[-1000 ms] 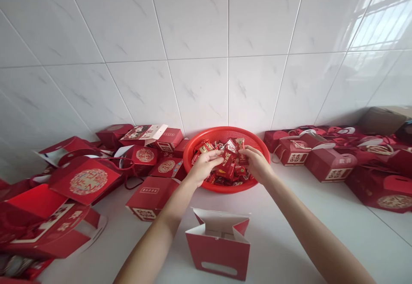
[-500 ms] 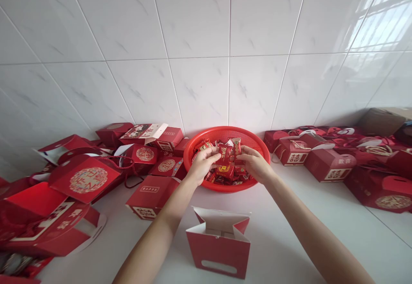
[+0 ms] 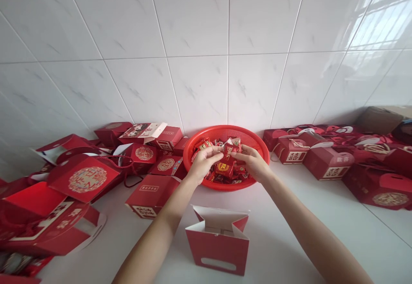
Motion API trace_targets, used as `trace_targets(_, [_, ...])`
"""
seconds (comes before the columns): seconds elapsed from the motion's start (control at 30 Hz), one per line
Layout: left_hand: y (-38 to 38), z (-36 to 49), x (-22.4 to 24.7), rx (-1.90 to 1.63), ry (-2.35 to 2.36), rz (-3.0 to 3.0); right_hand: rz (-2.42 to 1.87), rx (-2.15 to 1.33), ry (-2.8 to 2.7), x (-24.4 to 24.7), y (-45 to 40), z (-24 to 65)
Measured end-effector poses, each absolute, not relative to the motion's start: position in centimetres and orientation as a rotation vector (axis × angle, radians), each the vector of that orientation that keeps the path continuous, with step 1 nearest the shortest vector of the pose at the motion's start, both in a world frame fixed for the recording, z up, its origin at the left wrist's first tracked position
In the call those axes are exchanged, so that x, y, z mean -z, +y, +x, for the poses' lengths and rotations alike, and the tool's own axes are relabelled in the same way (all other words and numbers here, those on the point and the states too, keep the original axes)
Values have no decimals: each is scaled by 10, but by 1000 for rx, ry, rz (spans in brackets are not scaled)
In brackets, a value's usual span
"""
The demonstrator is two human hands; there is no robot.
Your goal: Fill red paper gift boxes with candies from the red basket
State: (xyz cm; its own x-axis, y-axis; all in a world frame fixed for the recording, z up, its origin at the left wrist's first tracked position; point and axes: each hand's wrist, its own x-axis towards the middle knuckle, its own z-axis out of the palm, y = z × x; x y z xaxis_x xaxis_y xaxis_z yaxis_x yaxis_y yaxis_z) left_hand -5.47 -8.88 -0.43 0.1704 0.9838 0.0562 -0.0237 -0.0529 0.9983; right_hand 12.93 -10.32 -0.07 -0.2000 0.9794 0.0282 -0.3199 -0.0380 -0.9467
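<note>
A red plastic basket (image 3: 225,186) of wrapped candies stands against the wall, with both my hands over it. My right hand (image 3: 255,162) is closed, its thumb and fingers pinching a red candy packet (image 3: 230,150). Just left of that packet, my left hand (image 3: 203,163) has its thumb and fingers drawn together; what lies between them, if anything, I cannot make out. Below the hands in the basket lies a red candy with a yellow emblem (image 3: 223,169). Between my forearms a red paper gift box (image 3: 220,248) stands upright with its top open.
Several red gift boxes (image 3: 86,178) are piled on the left, some with open flaps. More closed boxes (image 3: 328,163) line the right side. A brown cardboard box (image 3: 380,120) sits at the far right. White tiled wall (image 3: 199,90) rises behind the white counter (image 3: 289,232).
The red packet that was at my left fingertips has shifted right into my right fingers. The gold-and-red packet near my right hand is now mostly hidden behind it.
</note>
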Motion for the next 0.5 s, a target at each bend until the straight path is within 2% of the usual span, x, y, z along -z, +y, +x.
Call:
trace_targets(0.1, [-86,-55,7,-1047,1217,1492,-817,-1478,-900,-2,-102,129])
trace_targets(0.2, [-86,-54,10,-812,1347,1729,-782,-1481,-778,-2,-100,129])
trace_targets(0.5, [-92,-46,10,-437,1532,1908,-859,-1514,-735,0,-102,130])
